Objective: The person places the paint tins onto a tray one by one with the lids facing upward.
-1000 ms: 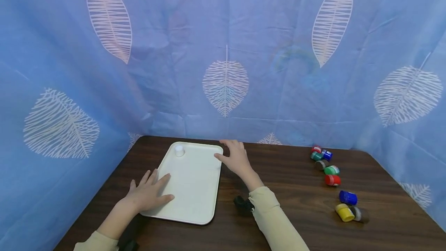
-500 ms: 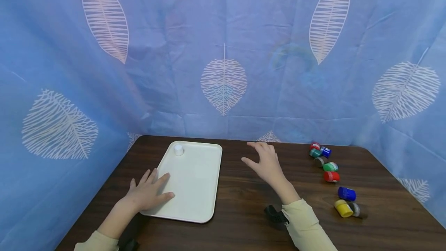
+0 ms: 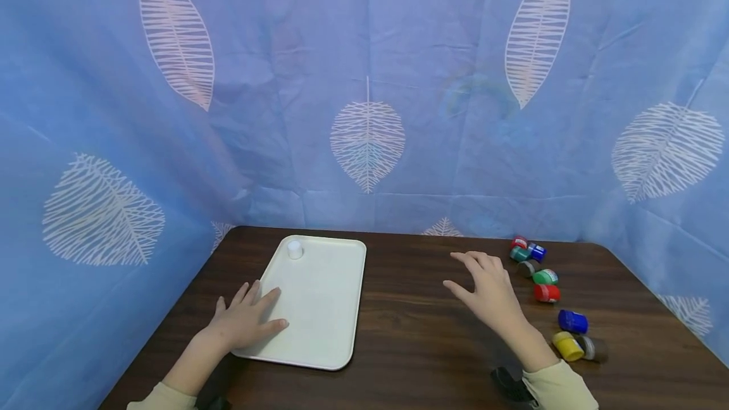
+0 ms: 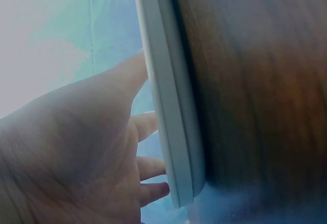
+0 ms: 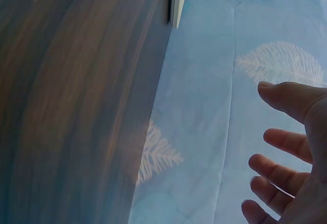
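A white rectangular tray point(image 3: 319, 309) lies on the left half of the dark wooden table, with a small white jar point(image 3: 295, 250) at its far left corner. My left hand point(image 3: 242, 323) has its fingers spread over the tray's near left part; in the left wrist view its fingertips meet the tray's edge or pass behind it. Between the tray and the coloured jars, my right hand point(image 3: 490, 286) hovers above the table, fingers spread, holding nothing. The nearest jars to it are a green jar point(image 3: 545, 277), a red jar point(image 3: 547, 293) and a dark jar point(image 3: 528, 267).
Farther back on the right lie a second red jar point(image 3: 519, 242), a teal jar point(image 3: 519, 254) and a blue jar point(image 3: 537, 252). Nearer are another blue jar point(image 3: 573, 321), a yellow jar point(image 3: 567, 346) and a dark grey jar point(image 3: 593, 349). A blue leaf-print curtain point(image 3: 367, 81) surrounds the table.
My right hand has moved right, from the tray's far right edge towards the coloured jars, with its fingers still spread. The left hand, tray and jars keep their places.
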Motion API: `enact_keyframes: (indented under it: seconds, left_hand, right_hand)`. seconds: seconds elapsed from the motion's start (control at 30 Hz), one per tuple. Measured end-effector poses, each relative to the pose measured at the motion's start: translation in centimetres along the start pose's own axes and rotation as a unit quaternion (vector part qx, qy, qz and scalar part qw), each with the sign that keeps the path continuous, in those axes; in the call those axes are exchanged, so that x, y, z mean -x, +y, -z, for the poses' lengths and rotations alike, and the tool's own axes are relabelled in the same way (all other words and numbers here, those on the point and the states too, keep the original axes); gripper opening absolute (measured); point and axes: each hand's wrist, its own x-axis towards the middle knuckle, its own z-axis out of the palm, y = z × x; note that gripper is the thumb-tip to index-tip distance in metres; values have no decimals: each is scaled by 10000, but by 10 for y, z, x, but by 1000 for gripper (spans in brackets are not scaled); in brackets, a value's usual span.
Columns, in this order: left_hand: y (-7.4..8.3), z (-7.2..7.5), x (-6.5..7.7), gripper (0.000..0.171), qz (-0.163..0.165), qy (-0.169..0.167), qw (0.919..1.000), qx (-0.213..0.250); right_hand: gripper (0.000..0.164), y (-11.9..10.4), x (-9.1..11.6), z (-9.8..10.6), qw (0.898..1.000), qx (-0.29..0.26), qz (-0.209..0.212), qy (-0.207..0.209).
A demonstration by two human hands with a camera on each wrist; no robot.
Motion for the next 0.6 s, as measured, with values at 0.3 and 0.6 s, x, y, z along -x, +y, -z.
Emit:
enact_keyframes:
  seconds: [0.3, 0.6]
  left_hand:
    - [-1, -2, 0, 81, 27, 11, 10000, -39]
    - [-1, -2, -1, 80, 51, 34, 10000, -70]
  right_hand:
    - [53, 29, 22, 27, 9969, 620, 244, 416]
    - [52, 53, 48, 47, 9950, 950, -18, 312]
